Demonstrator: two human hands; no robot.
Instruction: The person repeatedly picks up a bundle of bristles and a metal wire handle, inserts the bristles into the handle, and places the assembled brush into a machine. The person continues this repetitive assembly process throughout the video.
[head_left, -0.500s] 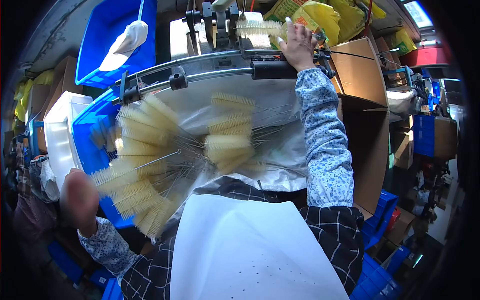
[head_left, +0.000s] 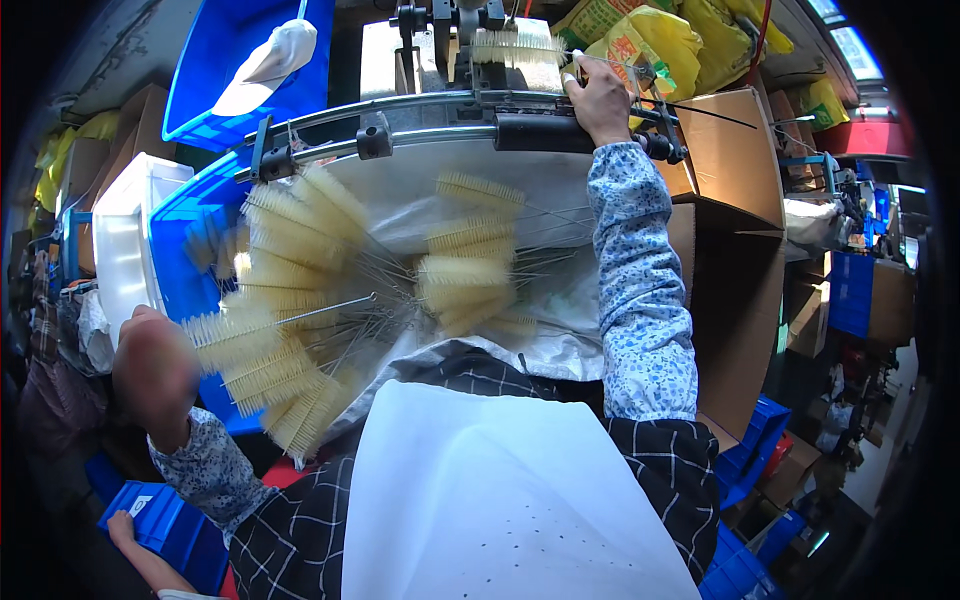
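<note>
My right hand [head_left: 602, 102] is at the far side, its thumb and forefinger closed around the wire stem of a pale bristle brush [head_left: 517, 47]. That brush lies level at the metal machine [head_left: 440, 45]. Low on the left, my left hand [head_left: 157, 370] is blurred, its fingers smeared. It is beside the bristle end of another brush [head_left: 235, 335], whose wire stem ends in a small loop; whether they touch is unclear. Several more cream brushes [head_left: 300, 235] fan out next to it, stems inward. A second stack of brushes [head_left: 465, 285] rests on a whitish sheet [head_left: 565, 350].
Steel rails [head_left: 420, 138] cross in front of the machine. Blue bins [head_left: 185, 100] and a white tub [head_left: 125, 240] stand left; an open cardboard box [head_left: 735, 310] is right. Yellow bags [head_left: 650, 45] lie behind. Another person's hand [head_left: 122, 528] touches a blue crate [head_left: 165, 515] at lower left.
My right hand's fingers have drawn in from spread to pinched at the brush stem. The view has shifted slightly. Another person's arm has appeared at lower left.
</note>
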